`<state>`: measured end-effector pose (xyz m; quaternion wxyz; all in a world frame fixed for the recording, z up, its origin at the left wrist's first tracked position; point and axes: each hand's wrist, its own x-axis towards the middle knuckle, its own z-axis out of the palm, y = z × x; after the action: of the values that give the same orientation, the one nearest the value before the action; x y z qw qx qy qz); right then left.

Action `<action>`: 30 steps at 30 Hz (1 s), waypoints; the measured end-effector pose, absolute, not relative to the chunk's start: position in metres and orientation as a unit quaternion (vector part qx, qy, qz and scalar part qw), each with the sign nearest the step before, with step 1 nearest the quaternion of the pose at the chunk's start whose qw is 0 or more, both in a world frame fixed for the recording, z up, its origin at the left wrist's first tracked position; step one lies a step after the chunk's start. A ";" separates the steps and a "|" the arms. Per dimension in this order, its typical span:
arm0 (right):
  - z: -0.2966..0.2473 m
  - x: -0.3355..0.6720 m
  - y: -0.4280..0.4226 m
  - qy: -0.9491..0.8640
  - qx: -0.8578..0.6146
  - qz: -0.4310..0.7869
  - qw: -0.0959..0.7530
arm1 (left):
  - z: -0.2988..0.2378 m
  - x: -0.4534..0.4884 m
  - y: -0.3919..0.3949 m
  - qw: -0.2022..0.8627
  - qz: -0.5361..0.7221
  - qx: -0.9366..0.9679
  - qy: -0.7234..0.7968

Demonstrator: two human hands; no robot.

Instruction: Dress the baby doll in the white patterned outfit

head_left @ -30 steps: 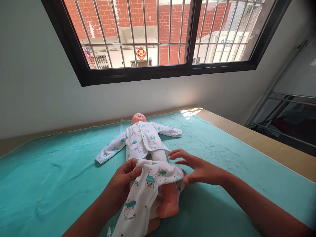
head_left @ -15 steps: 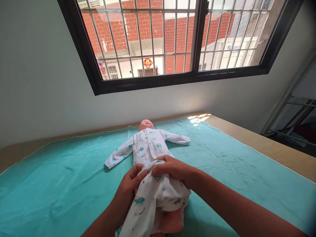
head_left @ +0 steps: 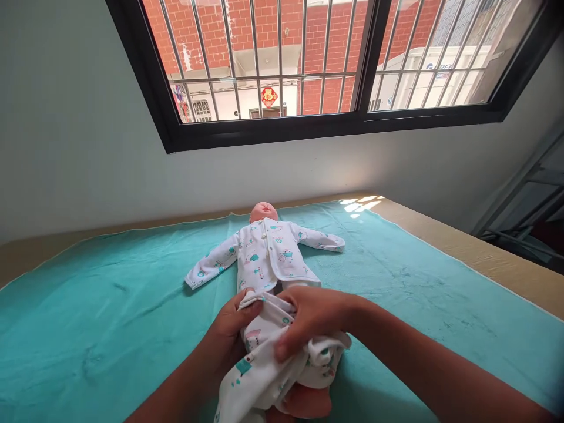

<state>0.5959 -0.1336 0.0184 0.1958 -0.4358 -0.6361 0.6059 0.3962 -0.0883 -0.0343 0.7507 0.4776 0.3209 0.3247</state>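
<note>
A baby doll [head_left: 264,211] lies on its back with its head toward the wall, dressed in a white printed baby jacket [head_left: 258,255] with sleeves spread wide. White printed baby pants [head_left: 264,364] are bunched around the doll's legs. My left hand [head_left: 235,323] is closed on the left side of the waistband, thumb on top. On the other side my right hand [head_left: 311,320] grips the cloth, its thumb over the front and its other fingers mostly hidden. One bare foot [head_left: 308,402] of the doll pokes out below the bunched fabric.
A turquoise cloth [head_left: 110,329] covers the wooden board [head_left: 476,258] under the doll. Behind it rise a white wall [head_left: 88,147] and a barred window [head_left: 268,132] with a dark frame. A metal rack [head_left: 524,200] stands at far right.
My right hand has shifted its hold on the pants, its thumb now lower over the front. The jacket's hem and a gap above the waistband now show. The camera view has tilted down slightly.
</note>
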 end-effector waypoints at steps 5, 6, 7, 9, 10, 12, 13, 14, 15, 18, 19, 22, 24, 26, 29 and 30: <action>0.005 0.594 -0.133 -0.553 -0.442 0.638 0.303 | -0.006 0.395 -0.105 0.731 0.245 0.565 0.294; 0.001 0.593 -0.131 -0.529 -0.440 0.643 0.336 | -0.003 0.394 -0.108 0.724 0.217 0.588 0.287; -0.002 0.592 -0.130 -0.512 -0.437 0.645 0.362 | 0.000 0.393 -0.109 0.722 0.189 0.603 0.283; -0.005 0.590 -0.128 -0.490 -0.425 0.647 0.400 | 0.000 0.391 -0.111 0.739 0.162 0.588 0.286; -0.005 0.589 -0.128 -0.483 -0.419 0.649 0.413 | -0.002 0.391 -0.111 0.759 0.172 0.560 0.285; 0.000 0.589 -0.129 -0.480 -0.398 0.664 0.413 | -0.008 0.391 -0.111 0.803 0.221 0.485 0.266; 0.004 0.590 -0.130 -0.490 -0.385 0.675 0.396 | -0.011 0.392 -0.111 0.820 0.244 0.451 0.254; 0.008 0.592 -0.131 -0.509 -0.371 0.685 0.366 | -0.014 0.393 -0.111 0.832 0.258 0.426 0.244; 0.013 0.594 -0.133 -0.536 -0.360 0.691 0.324 | -0.016 0.394 -0.112 0.840 0.262 0.411 0.240; 0.023 0.601 -0.136 -0.606 -0.363 0.681 0.193 | -0.014 0.395 -0.113 0.834 0.244 0.421 0.261; 0.023 0.602 -0.137 -0.609 -0.369 0.680 0.174 | -0.012 0.394 -0.113 0.819 0.237 0.446 0.272; 0.014 0.602 -0.136 -0.545 -0.369 0.713 0.243 | -0.001 0.388 -0.111 0.748 0.188 0.567 0.288; 0.004 0.600 -0.134 -0.488 -0.357 0.733 0.312 | 0.005 0.385 -0.108 0.712 0.133 0.634 0.270; -0.004 0.599 -0.132 -0.470 -0.345 0.733 0.350 | 0.007 0.383 -0.106 0.702 0.100 0.656 0.258; -0.004 0.598 -0.131 -0.531 -0.334 0.691 0.359 | 0.000 0.386 -0.106 0.740 0.164 0.590 0.278; 0.000 0.599 -0.131 -0.565 -0.338 0.671 0.341 | -0.003 0.388 -0.106 0.758 0.196 0.555 0.282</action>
<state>0.5988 -0.1314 -0.0005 0.3409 -0.3380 -0.5646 0.6714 0.3881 -0.1062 -0.0026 0.7578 0.5547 0.2824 0.1956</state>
